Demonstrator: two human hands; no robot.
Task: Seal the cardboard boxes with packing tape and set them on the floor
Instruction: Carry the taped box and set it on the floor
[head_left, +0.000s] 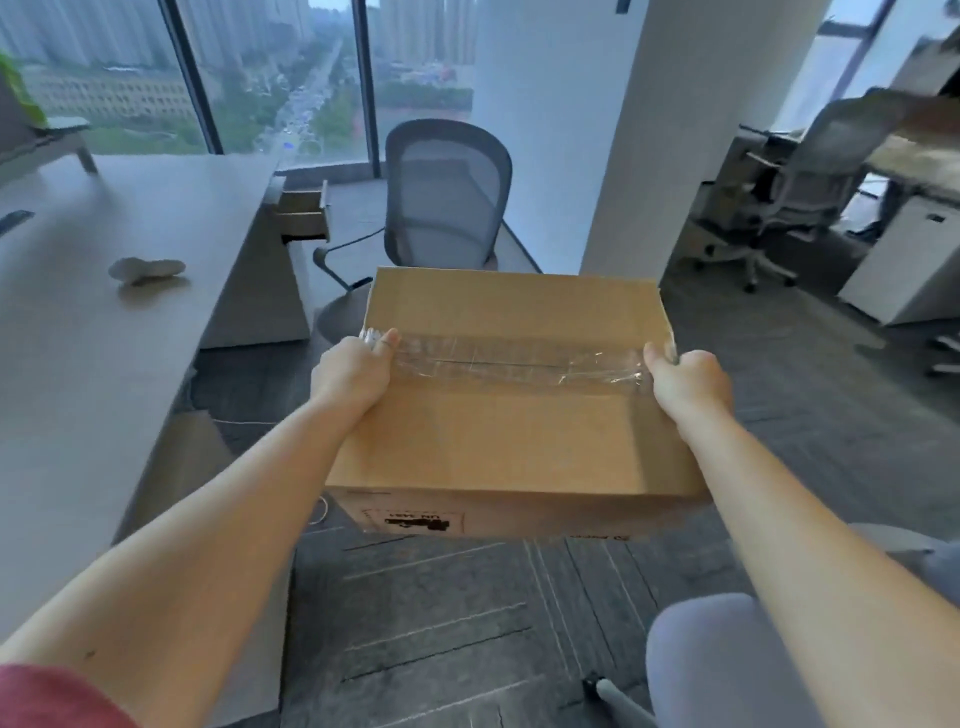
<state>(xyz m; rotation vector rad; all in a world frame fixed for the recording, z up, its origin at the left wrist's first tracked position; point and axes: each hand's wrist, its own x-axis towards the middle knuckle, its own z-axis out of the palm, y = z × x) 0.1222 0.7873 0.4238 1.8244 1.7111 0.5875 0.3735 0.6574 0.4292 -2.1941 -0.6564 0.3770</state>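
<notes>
1. Closest in, a red sleeve (47, 696) shows at the lower left, and a grey knee (727, 670) at the lower right.
2. Both bare forearms reach forward over the dark carpet (441, 623), which is striped with thin pale lines.
3. Between the hands hangs the box (519, 426), a brown carton held in the air above the carpet, clear of the desk. Its flaps are closed, and a black printed label sits on the near side.
4. Clear tape (519, 358) runs across the top seam from edge to edge, wrinkled and shiny, folding over both ends.
5. The left hand (353, 371) grips the box's left edge, thumb lying on the taped top, fingers wrapped down the side out of sight.
6. The right hand (688, 379) grips the right edge the same way, thumb on the tape end, fingers curled around the side.
7. To the left stands a long pale desk (104, 312) with a small crumpled white thing (147, 270) lying on it and a drawer (304, 215) pulled open at its far end.
8. Beyond the box a grey mesh chair (447, 192) faces the window (275, 73), next to a white pillar (649, 130).
9. Far right, another chair (810, 182) stands at a second desk.
</notes>
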